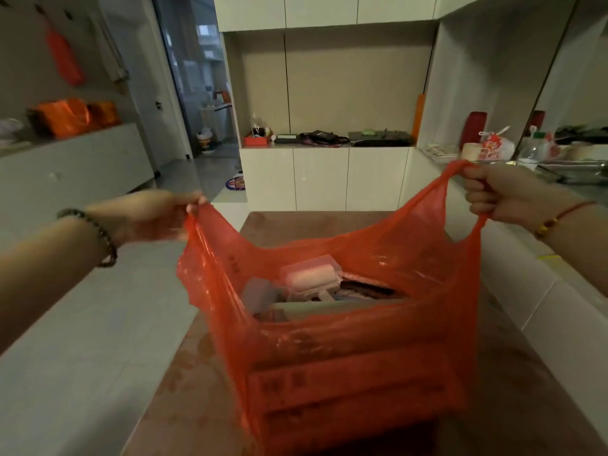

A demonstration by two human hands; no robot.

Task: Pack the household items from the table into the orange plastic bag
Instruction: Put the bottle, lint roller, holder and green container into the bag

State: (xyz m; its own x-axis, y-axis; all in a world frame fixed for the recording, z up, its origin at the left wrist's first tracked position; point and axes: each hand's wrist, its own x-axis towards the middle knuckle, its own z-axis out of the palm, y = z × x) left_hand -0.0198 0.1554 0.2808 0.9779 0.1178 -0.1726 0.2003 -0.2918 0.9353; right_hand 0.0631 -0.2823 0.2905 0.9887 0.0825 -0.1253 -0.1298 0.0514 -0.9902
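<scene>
The orange plastic bag (345,363) stands on the brown patterned table (184,383), its mouth stretched wide. My left hand (154,213) pinches the left handle between thumb and fingers. My right hand (493,192) is fisted around the right handle, held higher. Inside the bag lies a lint roller in a clear case (312,276) on top of flat boxes and other items that I cannot make out. Boxes press against the bag's front wall.
A white counter (539,284) runs along the right with bottles and a red-printed bag (495,146). White cabinets (325,176) with a cluttered shelf stand behind the table. Orange bags (65,116) sit on a left-hand cabinet. Grey tiled floor lies to the left.
</scene>
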